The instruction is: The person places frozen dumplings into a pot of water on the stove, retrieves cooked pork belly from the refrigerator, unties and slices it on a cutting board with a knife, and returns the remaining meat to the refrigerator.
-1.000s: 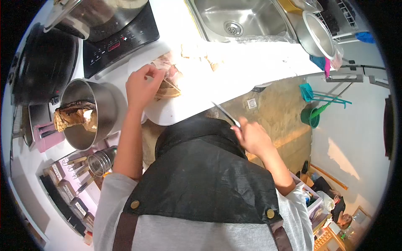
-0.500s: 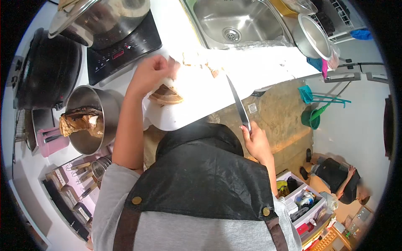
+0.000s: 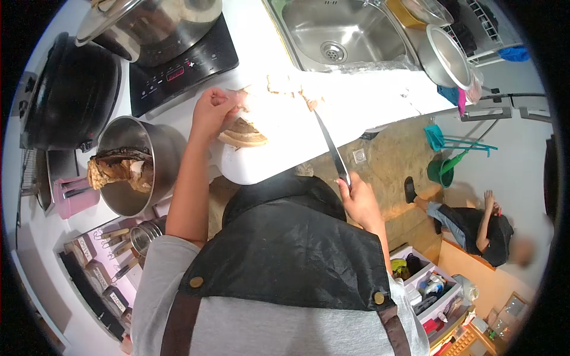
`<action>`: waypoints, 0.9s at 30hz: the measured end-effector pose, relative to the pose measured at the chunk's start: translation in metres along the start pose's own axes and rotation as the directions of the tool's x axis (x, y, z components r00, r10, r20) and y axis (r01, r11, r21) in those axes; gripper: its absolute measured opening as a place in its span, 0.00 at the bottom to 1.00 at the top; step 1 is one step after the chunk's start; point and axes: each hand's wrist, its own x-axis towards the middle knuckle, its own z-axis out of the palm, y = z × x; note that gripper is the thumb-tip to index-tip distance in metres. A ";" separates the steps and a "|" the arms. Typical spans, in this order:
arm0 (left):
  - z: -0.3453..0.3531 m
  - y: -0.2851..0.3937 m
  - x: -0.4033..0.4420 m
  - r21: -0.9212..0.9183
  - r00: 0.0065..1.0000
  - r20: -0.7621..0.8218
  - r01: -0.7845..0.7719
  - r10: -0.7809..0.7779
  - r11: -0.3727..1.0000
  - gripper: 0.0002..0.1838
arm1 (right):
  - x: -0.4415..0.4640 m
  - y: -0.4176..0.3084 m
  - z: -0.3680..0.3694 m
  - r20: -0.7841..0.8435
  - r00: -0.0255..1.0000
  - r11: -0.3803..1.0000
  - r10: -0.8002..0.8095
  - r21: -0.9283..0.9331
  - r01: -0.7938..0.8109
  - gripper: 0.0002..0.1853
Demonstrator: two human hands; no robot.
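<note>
My right hand is wrapped round the handle of a long knife, whose tip reaches a small brown piece on the white cutting board. My left hand is closed in a pinch over the board's left side; what its fingers hold, if anything, is lost in glare. Just beside it lies a layered, brown-edged chunk that looks like cooked meat. More pale, browned pieces lie farther back, partly washed out by bright light.
Left of the board stands a steel pot with a large browned piece inside. Behind are an induction cooker bearing a big pot, and a black cooker. A sink lies beyond the board. Another person is at right.
My left hand's fingers, blurred before, now show as a pinch. The knife tip has moved slightly left, onto the small piece. The other person has shifted, and the whole view has tilted a little.
</note>
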 end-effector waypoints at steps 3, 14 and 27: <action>0.000 -0.001 -0.004 -0.102 0.999 -0.003 0.042 -0.043 0.994 0.11 | 0.001 -0.001 0.003 0.035 0.999 1.000 0.013 -0.005 -0.013 0.15; -0.008 0.016 -0.050 0.580 0.948 -0.213 -0.072 0.236 0.812 0.14 | 0.014 -0.012 0.010 0.093 0.994 0.993 -0.050 -0.104 0.060 0.14; 0.036 -0.044 -0.102 0.551 0.725 -0.338 -0.365 0.600 0.751 0.14 | 0.035 -0.064 0.039 0.423 0.872 0.931 -0.246 -0.146 0.334 0.15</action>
